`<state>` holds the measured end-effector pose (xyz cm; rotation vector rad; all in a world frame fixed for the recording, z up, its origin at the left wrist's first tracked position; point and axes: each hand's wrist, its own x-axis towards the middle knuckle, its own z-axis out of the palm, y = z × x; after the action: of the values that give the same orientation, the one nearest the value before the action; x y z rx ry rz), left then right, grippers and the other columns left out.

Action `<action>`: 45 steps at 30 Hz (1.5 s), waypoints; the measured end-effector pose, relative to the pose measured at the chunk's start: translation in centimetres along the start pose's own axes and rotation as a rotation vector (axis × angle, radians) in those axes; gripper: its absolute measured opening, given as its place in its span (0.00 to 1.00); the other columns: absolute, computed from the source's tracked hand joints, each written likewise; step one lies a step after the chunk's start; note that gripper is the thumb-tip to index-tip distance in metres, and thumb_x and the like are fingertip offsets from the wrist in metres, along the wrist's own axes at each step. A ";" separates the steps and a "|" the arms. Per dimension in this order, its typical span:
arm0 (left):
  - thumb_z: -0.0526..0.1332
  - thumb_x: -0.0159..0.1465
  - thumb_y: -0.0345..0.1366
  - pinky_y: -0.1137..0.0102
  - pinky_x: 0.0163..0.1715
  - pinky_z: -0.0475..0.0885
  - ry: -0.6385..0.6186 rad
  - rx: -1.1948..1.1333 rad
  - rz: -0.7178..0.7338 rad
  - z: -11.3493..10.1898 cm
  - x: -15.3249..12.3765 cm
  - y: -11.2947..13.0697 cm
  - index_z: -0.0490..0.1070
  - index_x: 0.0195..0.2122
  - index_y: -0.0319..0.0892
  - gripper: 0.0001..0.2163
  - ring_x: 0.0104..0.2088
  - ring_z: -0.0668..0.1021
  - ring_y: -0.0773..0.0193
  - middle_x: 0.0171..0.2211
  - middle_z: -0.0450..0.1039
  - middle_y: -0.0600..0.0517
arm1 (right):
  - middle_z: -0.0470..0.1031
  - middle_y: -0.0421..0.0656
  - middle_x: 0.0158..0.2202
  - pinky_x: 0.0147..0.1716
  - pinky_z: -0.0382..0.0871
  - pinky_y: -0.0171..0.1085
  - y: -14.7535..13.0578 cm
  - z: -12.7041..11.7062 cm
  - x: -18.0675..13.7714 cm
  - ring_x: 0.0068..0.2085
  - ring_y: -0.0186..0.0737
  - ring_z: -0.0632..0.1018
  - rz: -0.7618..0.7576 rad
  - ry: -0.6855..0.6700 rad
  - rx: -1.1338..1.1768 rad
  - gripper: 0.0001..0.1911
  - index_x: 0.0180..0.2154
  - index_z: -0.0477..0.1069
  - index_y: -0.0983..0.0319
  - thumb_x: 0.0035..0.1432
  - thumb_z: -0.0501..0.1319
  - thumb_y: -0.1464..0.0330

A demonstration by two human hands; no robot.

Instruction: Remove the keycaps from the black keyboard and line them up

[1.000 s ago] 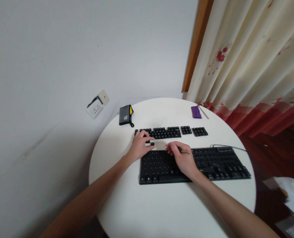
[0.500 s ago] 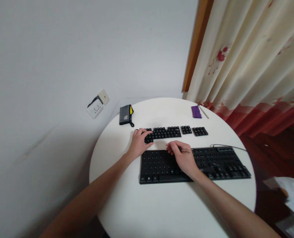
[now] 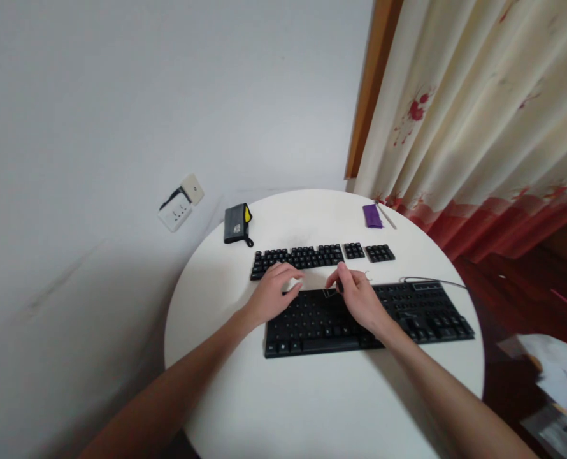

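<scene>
A black keyboard [image 3: 331,344] lies on the round white table, with many keycaps off its left and upper part. My right hand [image 3: 357,296] is closed over it on a thin wire keycap puller [image 3: 330,294], whose wire loop points down at the upper rows; the fingers hide its middle. Just left of it, my left hand [image 3: 274,292] hovers by the keyboard's top left corner, thumb and fingers apart, with nothing visible between them. Behind both hands, loose black keycaps [image 3: 307,258] stand in tidy rows, partly covered by my left hand.
Two smaller keycap blocks, a near one [image 3: 354,250] and a right one [image 3: 380,253], continue the rows. At the back are a grey pouch [image 3: 236,224], a purple cloth [image 3: 372,216] and a thin brush-like stick [image 3: 386,215]. A cable [image 3: 431,280] runs off right.
My left hand has come away from the keycap rows, toward the keyboard. My right hand has turned, and the puller's loop now angles down at the keys. The view shifted slightly.
</scene>
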<state>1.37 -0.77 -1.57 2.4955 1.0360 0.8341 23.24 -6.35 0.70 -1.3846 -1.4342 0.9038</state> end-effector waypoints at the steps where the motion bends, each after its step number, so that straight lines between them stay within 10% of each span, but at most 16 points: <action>1: 0.58 0.67 0.34 0.59 0.52 0.68 -0.069 -0.013 0.034 0.1 -0.2 0.8 0.74 0.47 0.46 0.10 0.47 0.74 0.57 0.44 0.74 0.49 | 0.62 0.37 0.18 0.25 0.58 0.35 0.0 -0.1 0.1 0.23 0.35 0.66 0.023 -0.022 0.014 0.29 0.26 0.75 0.62 0.67 0.49 0.51; 10: 0.71 0.45 0.58 0.49 0.66 0.52 -0.471 0.065 0.134 1.1 -2.0 3.7 0.47 0.70 0.45 0.55 0.68 0.54 0.40 0.69 0.50 0.41 | 0.65 0.36 0.16 0.21 0.57 0.32 1.0 -1.5 1.3 0.19 0.32 0.65 0.016 -0.024 0.058 0.18 0.24 0.72 0.63 0.60 0.58 0.59; 22: 0.73 0.44 0.50 0.50 0.64 0.55 -0.508 0.054 0.103 -1.1 -2.5 2.1 0.47 0.69 0.48 0.54 0.65 0.60 0.39 0.67 0.54 0.42 | 0.70 0.35 0.17 0.13 0.57 0.27 -0.9 -0.5 -0.9 0.14 0.29 0.67 0.182 -0.265 0.174 0.05 0.26 0.71 0.62 0.49 0.56 0.72; 39: 0.72 0.48 0.54 0.53 0.65 0.52 -0.540 0.007 0.100 -1.1 -2.4 1.2 0.49 0.70 0.50 0.51 0.67 0.57 0.43 0.69 0.51 0.44 | 0.78 0.47 0.25 0.25 0.57 0.35 -1.4 4.0 -5.0 0.25 0.39 0.74 -0.133 -0.322 -0.548 0.10 0.23 0.72 0.62 0.52 0.55 0.76; 45: 0.73 0.47 0.53 0.52 0.65 0.52 -0.565 -0.005 0.070 -1.2 -2.1 1.4 0.50 0.69 0.49 0.51 0.66 0.57 0.41 0.68 0.52 0.44 | 0.77 0.44 0.26 0.27 0.57 0.34 -1.9 3.1 -4.5 0.26 0.37 0.73 -0.032 -0.378 -0.564 0.10 0.24 0.71 0.62 0.54 0.55 0.74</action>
<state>0.16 -3.20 -0.79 2.5410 0.7453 0.1179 19.46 -10.75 0.94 -1.6429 -2.1097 0.7992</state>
